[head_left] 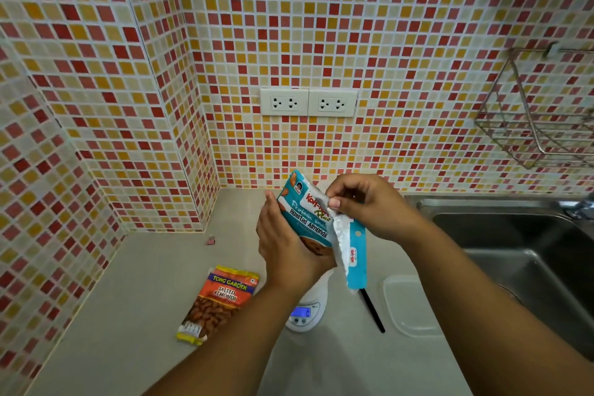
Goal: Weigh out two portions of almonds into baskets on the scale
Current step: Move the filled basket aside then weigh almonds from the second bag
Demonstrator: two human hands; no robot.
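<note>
Mosaic wall [385,42] of red, orange and cream tiles rises behind and to the left of the worktop [128,299], with two white double sockets [308,102] at its middle and a wire rack [533,125] hung at the right. A steel sink [514,254] is set into the worktop's right end, with part of a tap [578,207] at its far right rim. The left hand [286,247] grasps the lower body of a blue pack [308,222] marked "Roasted Almonds", held tilted above the worktop's middle. The right hand [363,206] pinches the pack's top, from which a torn strip [352,254] with silver lining hangs down. Directly under the hands stands a white scale [307,312], its lit display toward the near edge; its platform is hidden by the hands. A clear lid [408,305] lies right of the scale, a black stick [373,310] between them. An orange pack [218,305] marked "Salted Almonds" lies flat left of the scale. A small pink scrap [210,240] lies near the worktop's back left corner.
</note>
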